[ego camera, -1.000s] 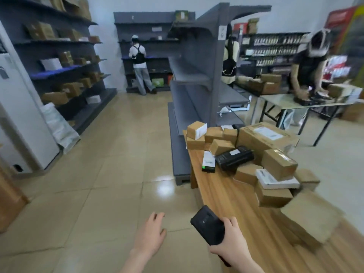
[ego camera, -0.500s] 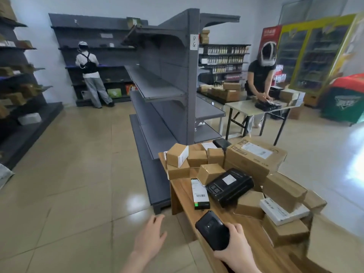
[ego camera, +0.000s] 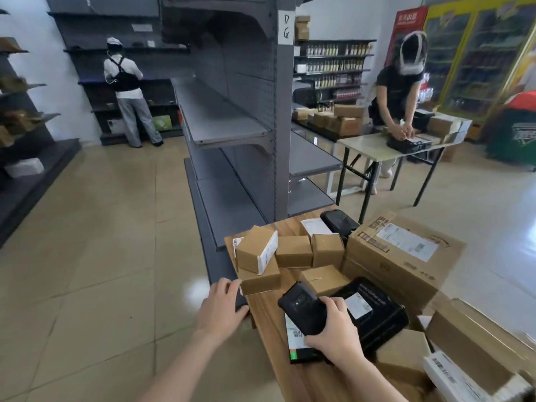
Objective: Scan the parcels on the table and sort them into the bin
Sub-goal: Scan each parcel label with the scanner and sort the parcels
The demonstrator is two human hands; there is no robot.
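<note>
The parcels [ego camera: 293, 251] lie heaped on the table [ego camera: 269, 338], crowded round the carton [ego camera: 400, 256], the biggest of them; no bin is in view. In front of the carton, toward the person, lies a black bag [ego camera: 377, 311], and further left of the carton a flat parcel [ego camera: 301, 353] with its label [ego camera: 296, 335] face up. The right hand [ego camera: 333, 338] has its fingers and thumb wrapped round the scanner [ego camera: 303, 307], which it holds right over that label. Well left of the carton, at the table's corner, the left hand [ego camera: 220, 309] holds nothing. Its fingers are loosely spread and slightly bent, their tips at the edge of a low box [ego camera: 259, 279]; I cannot tell whether they touch it. A tilted box [ego camera: 256, 253] leans on top of that one. The step in hand looks like the scan of the flat parcel. To do it well, the scanner's window should face the barcode squarely and stay steady, and the wrist should stay off the print. If the left hand then takes the low box, the tilted one would likely slide off, so it is better lifted first or steadied.
</note>
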